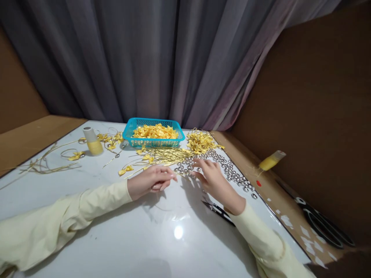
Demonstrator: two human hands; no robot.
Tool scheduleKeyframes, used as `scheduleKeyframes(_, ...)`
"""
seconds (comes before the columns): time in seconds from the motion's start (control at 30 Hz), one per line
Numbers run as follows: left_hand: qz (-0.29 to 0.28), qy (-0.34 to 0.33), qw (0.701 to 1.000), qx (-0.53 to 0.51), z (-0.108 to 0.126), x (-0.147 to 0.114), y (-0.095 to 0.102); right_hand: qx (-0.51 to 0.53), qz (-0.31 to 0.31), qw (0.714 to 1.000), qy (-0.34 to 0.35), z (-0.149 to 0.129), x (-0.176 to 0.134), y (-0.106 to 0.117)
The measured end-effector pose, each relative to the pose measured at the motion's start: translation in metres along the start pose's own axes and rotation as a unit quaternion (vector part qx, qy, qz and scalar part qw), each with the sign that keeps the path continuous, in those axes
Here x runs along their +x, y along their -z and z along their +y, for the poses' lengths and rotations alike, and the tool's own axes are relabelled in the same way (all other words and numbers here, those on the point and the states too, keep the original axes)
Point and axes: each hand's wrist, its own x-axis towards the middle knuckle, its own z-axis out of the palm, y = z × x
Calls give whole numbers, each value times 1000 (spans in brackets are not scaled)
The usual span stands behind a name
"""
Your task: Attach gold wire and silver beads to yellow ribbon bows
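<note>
My left hand (153, 179) is closed in a pinch over the white tabletop (130, 239). What it pinches is too small to make out; a faint thin strand shows below it. To its right, my right hand (213, 181) reaches over scattered silver beads (232, 172), thumb and fingers apart, and I see nothing held between them. A bundle of gold cords (168, 155) lies just beyond both hands, with yellow ribbon bows (126, 170) near its left end. Partly under my right wrist lies a pair of black thread snips (217, 210).
A blue basket (145, 143) of yellow bows stands at the back, beside a heap of yellow bows (201, 141). A yellow bottle with a grey cap (93, 143) stands at left, near loose cords (49, 166). Large scissors (321, 224) and another yellow bottle (271, 161) are at right.
</note>
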Motion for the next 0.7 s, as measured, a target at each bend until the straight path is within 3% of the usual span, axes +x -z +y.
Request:
scheduleKeyframes(0.07, 3, -48, 999, 4, 27, 9, -12, 53, -25, 998, -33, -15, -12, 21)
scheduleKeyframes(0.1, -9, -66, 998, 7, 41, 15, -20, 188, -80, 975, -84, -24, -19, 29)
scheduleKeyframes(0.17, -52, -100, 994, 15, 66, 27, -38, 417, -186, 878, -146, -40, -32, 38)
scheduleKeyframes(0.23, -117, -122, 985, 34, 84, 39, -59, 597, -208, 757, -166, -47, -38, 40)
scheduleKeyframes(0.3, -164, -130, 977, 45, 94, 49, -77, 712, -178, 657, -173, -44, -36, 39)
scheduleKeyframes(0.37, -209, -121, 969, 59, 98, 56, -91, 768, -80, 611, -175, -32, -29, 41)
scheduleKeyframes(0.4, -227, -111, 965, 67, 100, 59, -96, 772, -14, 611, -174, -25, -26, 43)
scheduleKeyframes(0.47, -249, -108, 956, 108, 103, 60, -102, 744, 97, 639, -171, -14, -24, 49)
scheduleKeyframes(0.57, -298, -120, 933, 163, 112, 55, -102, 672, 142, 706, -169, -13, -35, 58)
scheduleKeyframes(0.63, -298, -135, 927, 183, 122, 47, -100, 508, 199, 822, -166, -17, -50, 63)
scheduleKeyframes(0.67, -292, -141, 928, 184, 127, 43, -99, 440, 204, 859, -163, -18, -58, 65)
scheduleKeyframes(0.7, -284, -146, 929, 186, 132, 38, -98, 424, 205, 866, -168, -18, -65, 67)
